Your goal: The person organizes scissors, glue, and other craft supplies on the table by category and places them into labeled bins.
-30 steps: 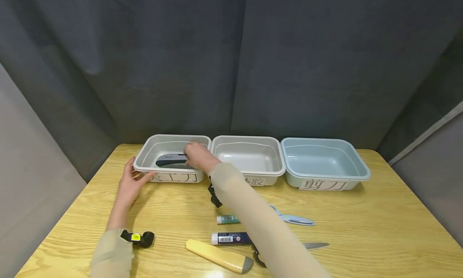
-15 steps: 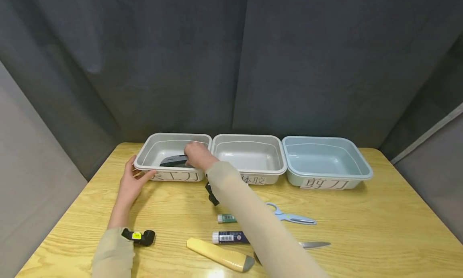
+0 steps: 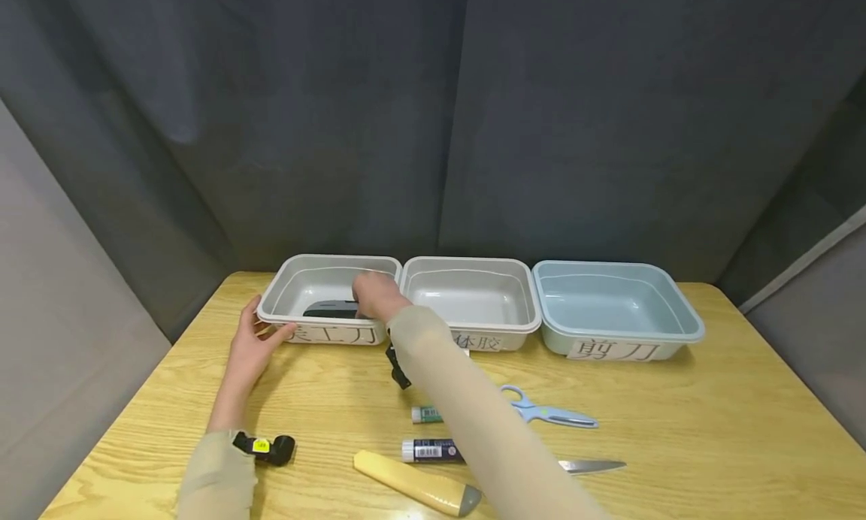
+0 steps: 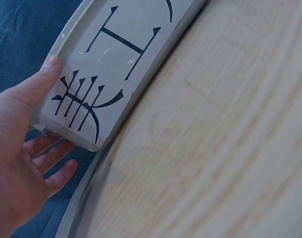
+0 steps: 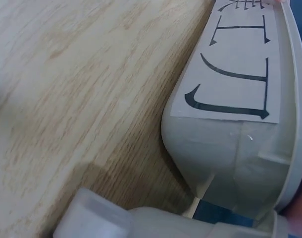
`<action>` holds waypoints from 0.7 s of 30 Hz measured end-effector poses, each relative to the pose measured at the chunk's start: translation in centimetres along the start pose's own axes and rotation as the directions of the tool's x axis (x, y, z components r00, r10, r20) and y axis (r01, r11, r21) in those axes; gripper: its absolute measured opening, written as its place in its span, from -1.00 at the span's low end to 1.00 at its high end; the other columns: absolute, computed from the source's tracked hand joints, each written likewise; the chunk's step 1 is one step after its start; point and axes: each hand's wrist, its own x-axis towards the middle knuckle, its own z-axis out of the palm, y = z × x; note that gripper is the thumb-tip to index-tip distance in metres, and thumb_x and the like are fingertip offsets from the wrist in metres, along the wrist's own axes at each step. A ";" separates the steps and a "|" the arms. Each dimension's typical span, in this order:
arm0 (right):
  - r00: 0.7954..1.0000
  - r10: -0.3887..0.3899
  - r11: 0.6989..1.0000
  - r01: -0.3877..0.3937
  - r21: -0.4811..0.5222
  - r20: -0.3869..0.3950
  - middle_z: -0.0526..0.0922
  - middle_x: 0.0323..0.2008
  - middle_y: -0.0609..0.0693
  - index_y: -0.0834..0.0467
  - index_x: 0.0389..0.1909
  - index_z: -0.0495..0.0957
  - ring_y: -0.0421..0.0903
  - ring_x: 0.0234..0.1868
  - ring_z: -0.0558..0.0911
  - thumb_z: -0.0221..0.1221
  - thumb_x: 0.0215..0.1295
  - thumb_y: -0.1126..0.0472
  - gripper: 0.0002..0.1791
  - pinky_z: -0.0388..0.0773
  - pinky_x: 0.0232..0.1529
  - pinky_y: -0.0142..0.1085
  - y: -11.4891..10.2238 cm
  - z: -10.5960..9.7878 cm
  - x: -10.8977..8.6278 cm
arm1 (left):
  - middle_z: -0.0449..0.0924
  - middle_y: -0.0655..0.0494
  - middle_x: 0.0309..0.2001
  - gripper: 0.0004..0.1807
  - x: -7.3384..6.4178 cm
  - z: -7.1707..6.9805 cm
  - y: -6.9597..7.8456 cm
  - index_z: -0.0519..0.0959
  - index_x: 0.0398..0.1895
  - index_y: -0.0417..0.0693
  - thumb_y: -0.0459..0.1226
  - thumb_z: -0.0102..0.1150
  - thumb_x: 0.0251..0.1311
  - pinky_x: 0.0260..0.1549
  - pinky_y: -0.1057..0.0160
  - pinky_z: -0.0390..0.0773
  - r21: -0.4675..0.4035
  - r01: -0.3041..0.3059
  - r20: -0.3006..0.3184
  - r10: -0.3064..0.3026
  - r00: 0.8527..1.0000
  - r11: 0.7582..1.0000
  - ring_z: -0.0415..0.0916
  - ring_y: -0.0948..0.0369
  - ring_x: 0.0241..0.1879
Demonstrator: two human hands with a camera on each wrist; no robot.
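Observation:
In the head view, my right hand (image 3: 377, 293) reaches into the left grey bin (image 3: 338, 258) and grips the right end of a grey-and-black utility knife (image 3: 330, 309). The knife lies low inside, near the front wall; its gripped end is hidden. My left hand (image 3: 252, 347) holds the bin's front left corner. In the left wrist view, the left thumb (image 4: 44, 79) presses the rim beside the paper label (image 4: 106, 59), with other fingers at the bin's side. The right wrist view shows the labelled bin's front (image 5: 210, 134), but hardly any of the right hand.
A middle grey bin (image 3: 470, 262) and a blue bin (image 3: 619, 267) stand alongside. On the wooden table lie a green glue stick (image 3: 426, 415), a dark blue glue stick (image 3: 433, 451), a yellow utility knife (image 3: 413, 481), blue scissors (image 3: 551, 415) and metal-bladed scissors (image 3: 591, 466), partly behind the right sleeve.
My right hand has lowered the grey-and-black utility knife deeper into the left bin, so less of it shows above the front rim. The left hand keeps its hold on the corner.

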 end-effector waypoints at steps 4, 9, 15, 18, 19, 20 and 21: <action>1.000 -0.016 0.999 0.016 -0.027 0.012 0.65 -0.32 -0.10 0.02 -0.42 0.64 -0.14 -0.29 0.59 0.28 0.04 0.17 -0.94 0.55 -0.32 -0.29 0.2 -0.1 -0.2 | 0.14 -0.26 0.27 -0.01 0.0 0.3 0.0 -0.15 0.42 -0.03 -0.12 0.27 0.05 0.16 -0.05 0.29 -0.006 0.000 -0.003 0.000 1.000 1.000 0.21 -0.13 0.16; 0.999 -0.029 1.000 0.029 0.009 0.026 0.64 -0.20 -0.12 0.02 -0.25 0.65 -0.13 -0.17 0.58 0.22 0.09 0.24 -0.82 0.53 -0.18 -0.29 0.4 -0.4 -0.3 | 0.16 -0.26 0.26 -0.02 0.1 0.3 0.0 -0.13 0.42 -0.02 -0.12 0.27 0.04 0.17 -0.05 0.29 -0.010 0.001 -0.010 -0.001 1.000 1.000 0.22 -0.12 0.16; 0.998 -0.064 0.997 0.064 0.053 0.003 0.64 -0.20 -0.12 0.00 -0.14 0.63 -0.12 -0.10 0.55 0.23 0.09 0.21 -0.73 0.50 -0.09 -0.29 0.5 -1.1 -1.0 | 0.16 -0.27 0.26 -0.02 0.2 0.2 0.0 -0.15 0.42 -0.03 -0.13 0.26 0.05 0.17 -0.05 0.28 -0.011 0.004 -0.005 -0.004 1.000 1.000 0.22 -0.11 0.16; 0.995 -0.094 0.993 0.095 0.074 -0.021 0.63 -0.28 -0.13 0.01 -0.15 0.63 -0.14 -0.16 0.54 0.23 0.11 0.21 -0.75 0.50 -0.14 -0.30 0.6 -1.5 -1.3 | 0.15 -0.28 0.26 -0.02 0.3 0.1 0.1 -0.15 0.42 -0.03 -0.12 0.26 0.06 0.17 -0.05 0.28 -0.007 -0.003 -0.005 0.003 1.000 1.000 0.21 -0.12 0.16; 0.994 -0.103 0.991 0.105 0.077 -0.027 0.63 -0.30 -0.13 0.01 -0.15 0.63 -0.15 -0.17 0.53 0.23 0.11 0.21 -0.75 0.50 -0.16 -0.30 0.6 -1.7 -1.4 | 0.15 -0.28 0.26 -0.02 0.3 0.1 0.1 -0.15 0.42 -0.03 -0.12 0.26 0.06 0.17 -0.05 0.28 -0.006 -0.005 -0.006 0.005 1.000 1.000 0.21 -0.12 0.16; 0.993 -0.113 0.990 0.116 0.079 -0.035 0.63 -0.31 -0.13 0.02 -0.16 0.63 -0.15 -0.18 0.54 0.23 0.11 0.21 -0.76 0.50 -0.17 -0.31 0.6 -1.8 -1.5 | 0.15 -0.28 0.26 -0.03 0.3 0.1 0.1 -0.15 0.42 -0.03 -0.12 0.25 0.06 0.17 -0.06 0.28 -0.006 -0.008 -0.006 0.008 1.000 1.000 0.21 -0.12 0.16; 0.992 -0.122 0.989 0.125 0.082 -0.039 0.63 -0.31 -0.12 0.02 -0.16 0.63 -0.16 -0.19 0.54 0.24 0.11 0.21 -0.76 0.50 -0.17 -0.31 0.7 -1.9 -1.6 | 0.15 -0.28 0.27 -0.03 0.3 0.1 0.1 -0.15 0.42 -0.04 -0.12 0.25 0.06 0.17 -0.05 0.28 -0.007 -0.010 -0.005 0.010 1.000 1.000 0.22 -0.12 0.16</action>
